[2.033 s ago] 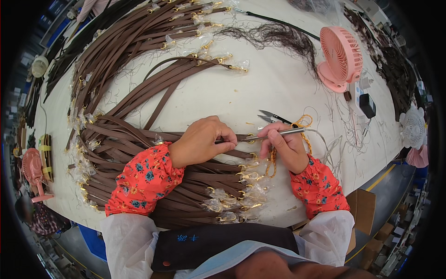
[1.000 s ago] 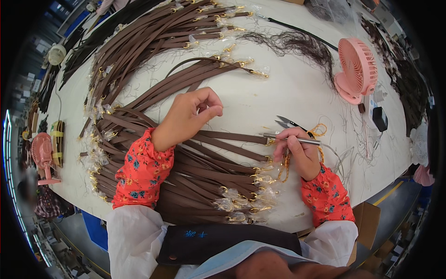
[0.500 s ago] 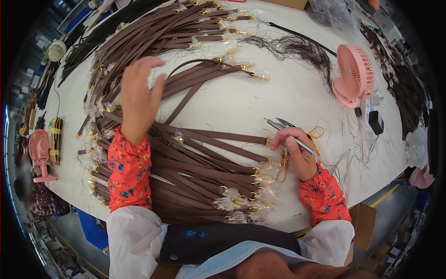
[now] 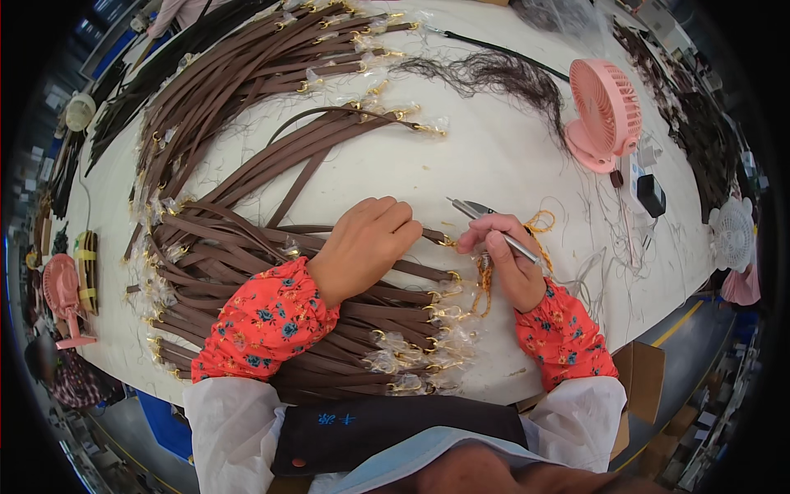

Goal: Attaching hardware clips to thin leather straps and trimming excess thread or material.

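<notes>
Brown straps (image 4: 362,311) lie crossed on the left and middle of the bench (image 4: 510,177), so a tug on one could drag its neighbours, and the plastic wraps (image 4: 387,357) could snag. The left hand (image 4: 366,245) curls over one strap (image 4: 431,235) at the middle (whether it pinches it, I cannot tell); a slack hold might let its gold clasp (image 4: 448,241) slip. Just right of that, the right hand (image 4: 506,251), apart from the left, is closed around a slim silver tool (image 4: 522,249); its point sits right by the snips (image 4: 479,207), so a careless turn could knock them. The yellow cord (image 4: 541,221) beside it could catch a finger.

For moving, the far left is crowded with straps; the best room lies between them and the pink fan (image 4: 605,111), beyond the hands. Farther right, loose threads (image 4: 588,276) spread toward the bench's edge.
</notes>
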A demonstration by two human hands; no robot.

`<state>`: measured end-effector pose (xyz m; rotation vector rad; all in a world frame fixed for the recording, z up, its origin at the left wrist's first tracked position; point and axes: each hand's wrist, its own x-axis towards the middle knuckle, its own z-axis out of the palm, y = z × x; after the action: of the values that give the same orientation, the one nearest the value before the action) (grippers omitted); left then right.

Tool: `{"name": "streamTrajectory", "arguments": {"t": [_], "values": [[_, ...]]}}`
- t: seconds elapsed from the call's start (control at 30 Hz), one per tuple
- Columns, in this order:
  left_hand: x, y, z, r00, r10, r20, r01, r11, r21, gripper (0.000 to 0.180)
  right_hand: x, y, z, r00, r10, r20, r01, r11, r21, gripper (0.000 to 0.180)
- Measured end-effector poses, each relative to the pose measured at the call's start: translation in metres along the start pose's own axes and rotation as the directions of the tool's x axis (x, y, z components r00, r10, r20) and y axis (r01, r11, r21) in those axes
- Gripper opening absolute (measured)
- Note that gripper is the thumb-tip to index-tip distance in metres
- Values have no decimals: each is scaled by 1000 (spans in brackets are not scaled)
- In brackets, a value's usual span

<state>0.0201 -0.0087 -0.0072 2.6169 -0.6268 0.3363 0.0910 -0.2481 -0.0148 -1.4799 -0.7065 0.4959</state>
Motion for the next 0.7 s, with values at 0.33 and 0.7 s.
{"name": "streamTrajectory", "arguments": {"t": [0.33, 0.7], "values": [[0, 0, -4, 937, -299, 183, 351, 799, -488, 23, 3, 3, 1, 1000, -1, -12, 2, 997, 80, 28], [-5, -4, 10, 968, -226, 106, 247, 813, -527, 9, 4, 1, -3, 994, 100, -30, -90, 964, 251, 34]]}}
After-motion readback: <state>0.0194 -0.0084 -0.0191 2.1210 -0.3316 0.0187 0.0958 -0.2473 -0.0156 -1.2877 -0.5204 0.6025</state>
